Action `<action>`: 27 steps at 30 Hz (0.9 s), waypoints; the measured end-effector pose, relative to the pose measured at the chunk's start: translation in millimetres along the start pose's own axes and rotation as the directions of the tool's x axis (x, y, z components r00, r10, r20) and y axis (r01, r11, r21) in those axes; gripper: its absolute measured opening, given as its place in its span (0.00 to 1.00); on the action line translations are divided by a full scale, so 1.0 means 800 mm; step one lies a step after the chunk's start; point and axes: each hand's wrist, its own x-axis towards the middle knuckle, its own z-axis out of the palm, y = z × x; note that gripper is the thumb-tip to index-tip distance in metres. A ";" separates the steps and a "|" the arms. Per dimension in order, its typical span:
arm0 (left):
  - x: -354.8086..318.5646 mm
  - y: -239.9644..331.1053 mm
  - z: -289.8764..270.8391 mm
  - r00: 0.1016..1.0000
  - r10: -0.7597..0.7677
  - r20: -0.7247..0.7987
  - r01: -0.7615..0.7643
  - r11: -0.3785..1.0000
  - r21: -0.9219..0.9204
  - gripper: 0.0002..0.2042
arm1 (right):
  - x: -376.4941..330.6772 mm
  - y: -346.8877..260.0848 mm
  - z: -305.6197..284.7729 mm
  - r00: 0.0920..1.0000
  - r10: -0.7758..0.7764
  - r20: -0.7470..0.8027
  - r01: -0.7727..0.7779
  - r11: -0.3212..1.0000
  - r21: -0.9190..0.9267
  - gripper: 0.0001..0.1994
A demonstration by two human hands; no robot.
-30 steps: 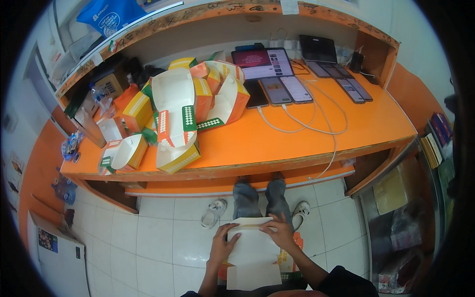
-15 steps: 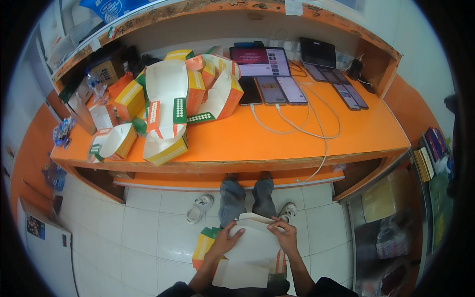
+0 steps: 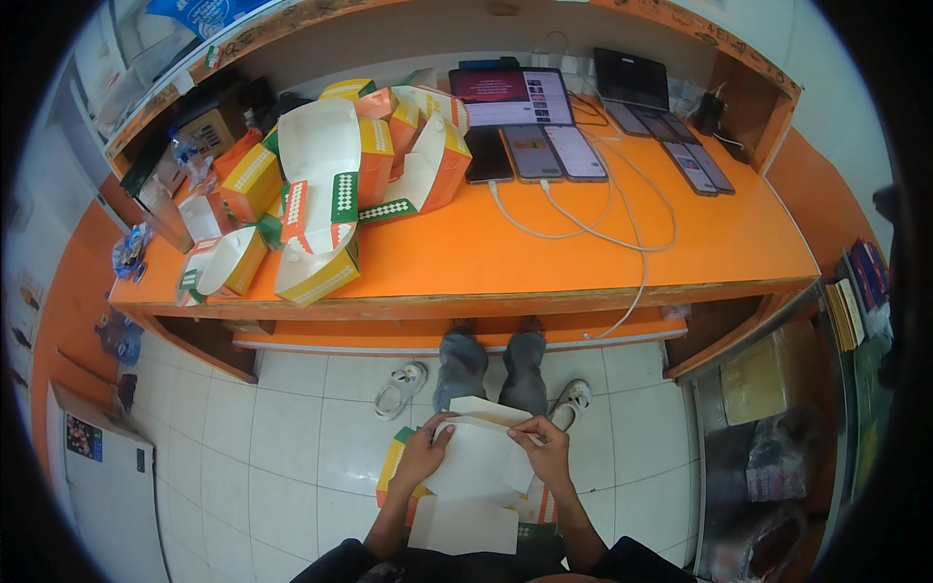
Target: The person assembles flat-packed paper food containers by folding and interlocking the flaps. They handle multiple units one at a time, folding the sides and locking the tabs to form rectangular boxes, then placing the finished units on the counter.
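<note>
A partly folded cardboard food box (image 3: 474, 464), its white inner side facing up, lies over my lap between my two hands. My left hand (image 3: 424, 453) grips its left edge, thumb on top and fingers underneath. At the far right corner my right hand (image 3: 542, 449) pinches a raised flap. The far flap stands up, and another white panel reaches back toward my body. Beneath it, more printed cardboard (image 3: 392, 464) in yellow, green and orange shows at my lap's left side.
Folded food boxes (image 3: 321, 146) are piled on the left of the orange counter (image 3: 466, 253). Several phones (image 3: 581, 154), a tablet (image 3: 513, 95) and white charging cables (image 3: 632, 228) lie farther right. White shoes (image 3: 399, 391) are on the tiles; a metal rack (image 3: 714, 466) stands at right.
My hands and the box have shifted slightly left and away from me. My right fingers are drawn closer together on the far right flap. The whole view has tilted a little.
</note>
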 end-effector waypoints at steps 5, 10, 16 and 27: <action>0.000 -0.033 0.001 0.984 -0.108 0.141 0.105 0.994 0.022 0.18 | -0.004 0.004 0.001 1.000 -0.021 -0.018 0.021 1.000 0.010 0.05; -0.004 -0.058 0.016 0.985 -0.054 0.162 0.055 0.998 0.000 0.25 | 0.002 0.003 -0.013 0.996 0.065 0.063 -0.069 0.996 0.065 0.06; 0.009 -0.053 0.010 0.983 0.003 0.182 0.018 0.994 -0.111 0.21 | 0.013 0.000 -0.008 0.982 0.074 0.174 -0.096 0.988 0.121 0.06; 0.003 -0.041 -0.026 0.954 0.296 0.039 -0.295 0.914 0.278 0.19 | 0.027 0.055 0.025 0.982 0.169 0.088 -0.170 0.985 0.014 0.10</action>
